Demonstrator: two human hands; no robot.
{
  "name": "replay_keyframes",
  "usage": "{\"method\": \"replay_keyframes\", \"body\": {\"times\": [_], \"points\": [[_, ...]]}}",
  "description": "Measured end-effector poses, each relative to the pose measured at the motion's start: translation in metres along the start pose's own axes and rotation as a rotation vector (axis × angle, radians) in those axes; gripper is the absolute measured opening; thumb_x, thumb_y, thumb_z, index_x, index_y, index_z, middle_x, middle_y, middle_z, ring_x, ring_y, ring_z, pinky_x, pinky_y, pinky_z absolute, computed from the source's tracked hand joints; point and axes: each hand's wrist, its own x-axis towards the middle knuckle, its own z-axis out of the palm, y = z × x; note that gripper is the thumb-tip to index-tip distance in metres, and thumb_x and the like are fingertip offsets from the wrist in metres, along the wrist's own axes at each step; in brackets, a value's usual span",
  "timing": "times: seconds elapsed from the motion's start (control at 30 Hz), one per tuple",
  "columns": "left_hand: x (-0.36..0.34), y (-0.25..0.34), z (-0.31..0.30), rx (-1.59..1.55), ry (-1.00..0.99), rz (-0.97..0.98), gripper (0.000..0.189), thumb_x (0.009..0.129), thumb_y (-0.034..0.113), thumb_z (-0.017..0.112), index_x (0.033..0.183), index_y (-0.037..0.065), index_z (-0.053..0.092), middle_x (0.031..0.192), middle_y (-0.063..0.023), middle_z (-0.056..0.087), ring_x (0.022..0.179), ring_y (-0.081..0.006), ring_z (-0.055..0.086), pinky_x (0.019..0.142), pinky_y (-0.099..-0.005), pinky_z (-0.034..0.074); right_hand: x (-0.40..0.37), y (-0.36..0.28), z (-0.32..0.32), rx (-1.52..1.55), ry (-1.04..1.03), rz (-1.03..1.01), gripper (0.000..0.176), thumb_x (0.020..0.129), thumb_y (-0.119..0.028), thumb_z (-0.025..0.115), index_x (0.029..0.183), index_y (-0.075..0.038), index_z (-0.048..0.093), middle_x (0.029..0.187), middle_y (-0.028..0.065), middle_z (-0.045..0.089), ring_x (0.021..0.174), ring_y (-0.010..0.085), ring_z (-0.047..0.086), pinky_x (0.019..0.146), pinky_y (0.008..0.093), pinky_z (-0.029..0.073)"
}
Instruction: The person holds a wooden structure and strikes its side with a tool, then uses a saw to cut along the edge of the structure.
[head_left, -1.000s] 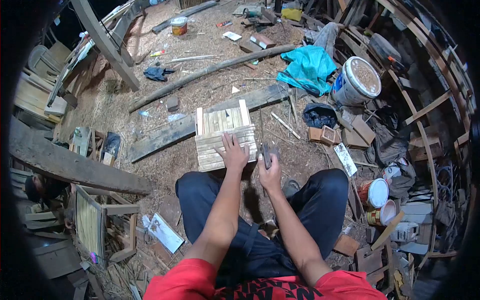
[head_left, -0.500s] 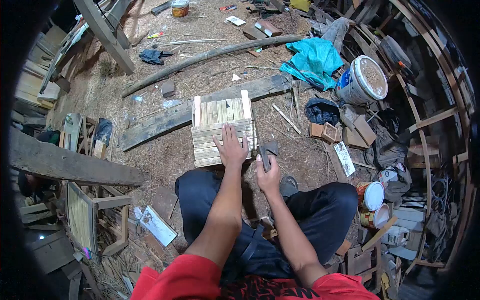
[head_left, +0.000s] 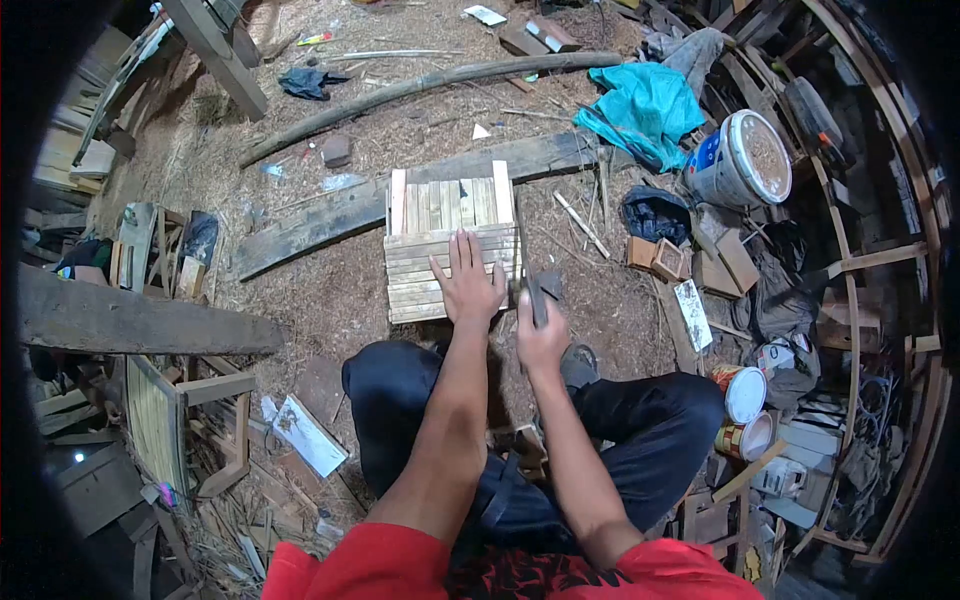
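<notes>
A box-like piece made of pale wooden slats (head_left: 420, 268) lies on the ground in front of my knees. Two lighter strips stand at its upper corners, with upright slats between them. Flat across the lower slats rests my left hand (head_left: 471, 290), fingers stretched. Close to the right edge, my right hand (head_left: 542, 340) is wrapped round a dark-handled tool (head_left: 540, 306). A dark flat part shows beside its handle; blur and the steep angle hide what kind of tool it is.
Behind the slatted piece lies a long weathered plank (head_left: 330, 228), then a curved pole (head_left: 430, 85). A teal sheet (head_left: 645, 110) and a white bucket (head_left: 745, 160) stand at right. A thick beam (head_left: 150, 315) juts in from the left. Wood shavings cover the floor.
My right hand and the tool have shifted slightly along the piece's right side. My left hand stays flat on the slats. The view has tilted a little downward.
</notes>
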Motion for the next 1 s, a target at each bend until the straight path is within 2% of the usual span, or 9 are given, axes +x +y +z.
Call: {"method": "replay_keyframes", "body": {"times": [0.13, 0.27, 0.3, 0.43, 0.67, 0.7, 0.8, 0.9, 1.0], "points": [[-0.003, -0.001, 0.008, 0.008, 0.035, 0.008, 0.076, 0.095, 0.049, 0.042, 0.157, 0.008, 0.023, 0.165, -0.0079, 0.018, 0.153, -0.0209, 0.014, 0.121, -0.0592, 0.002, 0.016, 0.015, 0.010, -0.034, -0.061, -0.009, 0.031, 0.094, -0.030, 0.064, 0.094, 0.002, 0.067, 0.079, 0.0231, 0.067, 0.072, 0.0366, 0.067, 0.069, 0.0447, 0.050], [0.001, 0.000, 0.008, 0.011, 0.023, -0.010, 0.076, 0.095, 0.049, 0.042, 0.157, 0.008, 0.024, 0.165, -0.0079, 0.019, 0.153, -0.0211, 0.015, 0.121, -0.0597, 0.003, -0.030, 0.003, -0.019, -0.013, -0.030, 0.011, 0.028, 0.094, -0.027, 0.064, 0.092, 0.001, 0.067, 0.075, 0.0210, 0.067, 0.067, 0.0352, 0.066, 0.065, 0.0442, 0.050], [0.001, 0.000, 0.008, 0.011, 0.027, -0.011, 0.076, 0.095, 0.049, 0.042, 0.157, 0.008, 0.024, 0.165, -0.0079, 0.019, 0.153, -0.0212, 0.015, 0.121, -0.0598, 0.003, -0.027, 0.000, -0.019, -0.004, -0.044, 0.039, 0.028, 0.094, -0.027, 0.064, 0.090, 0.001, 0.067, 0.074, 0.0212, 0.066, 0.066, 0.0361, 0.066, 0.064, 0.0440, 0.050], [0.000, -0.001, 0.011, 0.019, 0.068, 0.017, 0.076, 0.095, 0.049, 0.043, 0.157, 0.008, 0.025, 0.165, -0.0080, 0.020, 0.152, -0.0214, 0.016, 0.121, -0.0602, 0.005, 0.028, 0.020, 0.019, -0.080, 0.004, -0.069, 0.028, 0.094, -0.026, 0.064, 0.088, 0.001, 0.066, 0.075, 0.0234, 0.067, 0.068, 0.0394, 0.065, 0.064, 0.0436, 0.050], [-0.001, 0.002, 0.006, 0.012, 0.037, -0.001, 0.077, 0.094, 0.048, 0.043, 0.156, 0.007, 0.025, 0.165, -0.0079, 0.020, 0.153, -0.0210, 0.016, 0.121, -0.0599, 0.003, -0.035, 0.005, -0.022, 0.005, -0.032, 0.010, 0.025, 0.094, -0.024, 0.065, 0.094, 0.001, 0.067, 0.070, 0.0182, 0.063, 0.066, 0.0274, 0.067, 0.063, 0.0410, 0.049], [-0.001, 0.001, 0.006, 0.016, 0.051, 0.007, 0.077, 0.094, 0.048, 0.043, 0.156, 0.007, 0.025, 0.165, -0.0079, 0.020, 0.153, -0.0209, 0.015, 0.121, -0.0599, 0.002, -0.028, 0.001, -0.019, 0.003, -0.035, 0.026, 0.023, 0.094, -0.022, 0.065, 0.094, 0.001, 0.067, 0.070, 0.0189, 0.064, 0.066, 0.0282, 0.067, 0.063, 0.0407, 0.050], [0.002, 0.000, 0.011, 0.018, 0.070, 0.011, 0.077, 0.094, 0.048, 0.043, 0.156, 0.007, 0.025, 0.165, -0.0079, 0.020, 0.153, -0.0207, 0.015, 0.121, -0.0599, 0.002, 0.019, 0.012, 0.014, -0.074, 0.042, -0.110, 0.022, 0.094, -0.021, 0.065, 0.093, 0.001, 0.067, 0.070, 0.0189, 0.064, 0.064, 0.0280, 0.066, 0.062, 0.0402, 0.050], [-0.003, -0.003, 0.010, 0.011, 0.070, 0.019, 0.077, 0.094, 0.048, 0.044, 0.156, 0.007, 0.025, 0.165, -0.0082, 0.020, 0.153, -0.0210, 0.016, 0.121, -0.0602, 0.002, 0.016, 0.011, 0.009, -0.021, -0.045, -0.028, 0.023, 0.094, -0.023, 0.065, 0.094, 0.000, 0.068, 0.071, 0.0195, 0.065, 0.067, 0.0304, 0.067, 0.064, 0.0398, 0.050], [0.002, -0.003, 0.011, 0.010, 0.084, 0.025, 0.078, 0.093, 0.048, 0.044, 0.157, 0.007, 0.025, 0.165, -0.0086, 0.019, 0.153, -0.0211, 0.015, 0.121, -0.0600, 0.003, -0.026, 0.011, -0.022, -0.009, -0.076, 0.005, 0.026, 0.095, -0.025, 0.063, 0.096, 0.000, 0.068, 0.075, 0.0202, 0.066, 0.070, 0.0327, 0.067, 0.065, 0.0395, 0.050]]}}
